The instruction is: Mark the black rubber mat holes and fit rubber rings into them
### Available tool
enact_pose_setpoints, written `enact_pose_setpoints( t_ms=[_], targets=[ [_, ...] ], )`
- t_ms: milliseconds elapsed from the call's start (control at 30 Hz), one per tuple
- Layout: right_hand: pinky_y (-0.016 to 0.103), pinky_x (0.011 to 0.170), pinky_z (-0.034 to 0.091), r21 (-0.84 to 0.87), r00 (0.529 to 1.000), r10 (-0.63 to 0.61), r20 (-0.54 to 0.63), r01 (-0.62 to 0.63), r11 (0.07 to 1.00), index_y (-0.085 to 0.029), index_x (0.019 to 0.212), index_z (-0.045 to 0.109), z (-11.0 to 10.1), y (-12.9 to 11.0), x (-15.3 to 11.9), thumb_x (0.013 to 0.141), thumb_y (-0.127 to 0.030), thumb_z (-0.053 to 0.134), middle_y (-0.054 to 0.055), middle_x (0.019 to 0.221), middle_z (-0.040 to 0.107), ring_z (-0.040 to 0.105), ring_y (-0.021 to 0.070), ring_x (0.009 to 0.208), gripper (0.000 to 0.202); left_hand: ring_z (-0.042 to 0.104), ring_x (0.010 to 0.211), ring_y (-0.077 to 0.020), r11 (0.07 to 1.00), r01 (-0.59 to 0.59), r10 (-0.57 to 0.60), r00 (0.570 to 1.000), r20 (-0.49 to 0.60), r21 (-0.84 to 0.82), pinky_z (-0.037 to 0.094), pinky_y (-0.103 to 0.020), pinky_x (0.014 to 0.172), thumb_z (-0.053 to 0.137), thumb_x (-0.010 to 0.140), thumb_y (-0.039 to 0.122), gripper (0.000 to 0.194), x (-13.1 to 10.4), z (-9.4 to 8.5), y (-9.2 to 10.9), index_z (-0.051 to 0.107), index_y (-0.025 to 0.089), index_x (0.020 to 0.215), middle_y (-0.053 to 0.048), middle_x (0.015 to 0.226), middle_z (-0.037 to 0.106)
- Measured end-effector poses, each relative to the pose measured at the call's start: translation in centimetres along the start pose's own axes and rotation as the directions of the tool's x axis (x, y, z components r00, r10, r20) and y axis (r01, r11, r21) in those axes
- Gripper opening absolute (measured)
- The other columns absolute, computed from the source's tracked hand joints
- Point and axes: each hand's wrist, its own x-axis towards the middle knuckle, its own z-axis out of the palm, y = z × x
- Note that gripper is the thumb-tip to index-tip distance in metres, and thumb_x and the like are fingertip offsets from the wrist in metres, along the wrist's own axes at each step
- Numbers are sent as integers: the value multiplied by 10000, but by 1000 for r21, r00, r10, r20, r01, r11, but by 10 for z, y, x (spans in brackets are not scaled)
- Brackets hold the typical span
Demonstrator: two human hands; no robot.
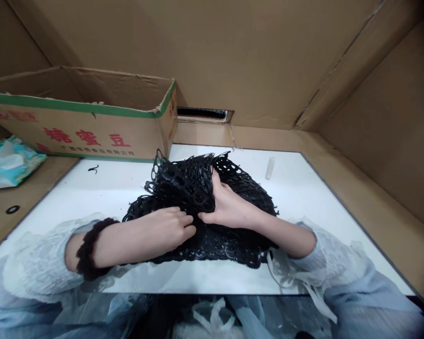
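A floppy pile of black perforated sheets (247, 183), full of round holes and with ragged edges, lies on the white board in front of me. My right hand (229, 202) grips a folded-over part of the sheets, its thumb low on the near side and its other fingers reaching up behind the fold. Beside it on the left, my left hand (175, 228) is curled closed at the near part of the pile. Its fingertips are hidden, but it appears to pinch a sheet there. The upper left corner of the folded part stands up off the board.
A cardboard box (102, 134) with a green rim stands at the back left. Left of the white board (314, 216) are a tissue pack (12, 162) and a black ring (12, 209). A small translucent stick (270, 168) and a black scrap (93, 168) lie on it. Cardboard walls (233, 61) enclose the table.
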Motion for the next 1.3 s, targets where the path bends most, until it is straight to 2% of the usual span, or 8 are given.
enact_pose_setpoints(
  t_ms=[267, 467, 633, 800, 967, 1167, 1233, 1300],
  targets=[
    [440, 967, 309, -1, 1000, 21, -6, -21, 1000, -46, 1382, -128, -2, -2, 0, 656, -275, 621, 158, 1097, 572, 514, 260, 1066, 1068, 460, 623, -135, 997, -11, 11, 1000, 0, -82, 332, -268, 598, 523, 759, 32, 159, 0, -6, 3, 507, 176, 693, 0, 707, 514],
    [438, 966, 312, 0, 1000, 19, 4, -19, 1000, -41, 1378, -149, -2, -2, 0, 666, -276, 619, 138, 1040, 594, 540, 253, 1026, 1073, 493, 662, -139, 994, -15, 14, 1000, -9, -104, 351, -276, 638, 646, 739, 213, 123, 0, 2, -1, 531, 187, 707, 8, 740, 546],
    [437, 962, 316, -21, 1000, 24, 1, -24, 999, -37, 1376, -152, -1, -2, 0, 667, -285, 618, 134, 1019, 598, 536, 254, 1023, 1075, 487, 621, -142, 999, -39, 39, 999, -6, 2, 351, -296, 632, 536, 759, 60, 131, 2, 5, 3, 513, 174, 697, -1, 709, 547],
    [436, 961, 315, -23, 1000, 22, 2, -22, 999, -25, 1376, -144, -1, -2, 0, 673, -280, 619, 152, 1039, 590, 534, 259, 1026, 1068, 490, 613, -138, 998, -52, 52, 999, -8, -27, 355, -289, 638, 486, 736, 1, 189, 0, 2, 4, 485, 180, 675, 1, 697, 550],
    [440, 955, 324, -5, 1000, 23, 13, -23, 1000, -15, 1375, -143, -2, -1, 0, 671, -278, 622, 137, 992, 610, 542, 259, 1015, 1073, 489, 578, -147, 1000, 2, -2, 1000, 16, 3, 352, -292, 629, 512, 696, -19, 213, -4, 5, 1, 483, 190, 727, 16, 650, 547],
    [451, 958, 326, 6, 1000, 23, 12, -23, 1000, -6, 1371, -153, -3, 0, 1, 660, -275, 623, 153, 1021, 601, 540, 262, 1033, 1086, 537, 640, -162, 998, 52, -54, 998, 37, 38, 364, -298, 641, 631, 706, 163, 130, -4, 12, -2, 527, 180, 781, -5, 723, 589],
    [452, 962, 323, -1, 1000, 23, 13, -23, 1000, -3, 1370, -155, -3, 0, 1, 662, -279, 621, 158, 1030, 598, 533, 265, 1050, 1086, 540, 638, -159, 997, 41, -44, 998, 47, 67, 364, -304, 661, 583, 723, 105, 87, -3, 12, -2, 537, 176, 743, -9, 714, 593],
    [445, 968, 321, -9, 1000, 20, 13, -20, 1000, -4, 1371, -156, -3, 1, 1, 662, -279, 621, 170, 1061, 586, 528, 264, 1063, 1087, 539, 636, -153, 998, 16, -19, 998, 68, 53, 360, -304, 659, 547, 717, 46, 132, -3, 10, -3, 538, 177, 700, -7, 718, 599]
  ],
)
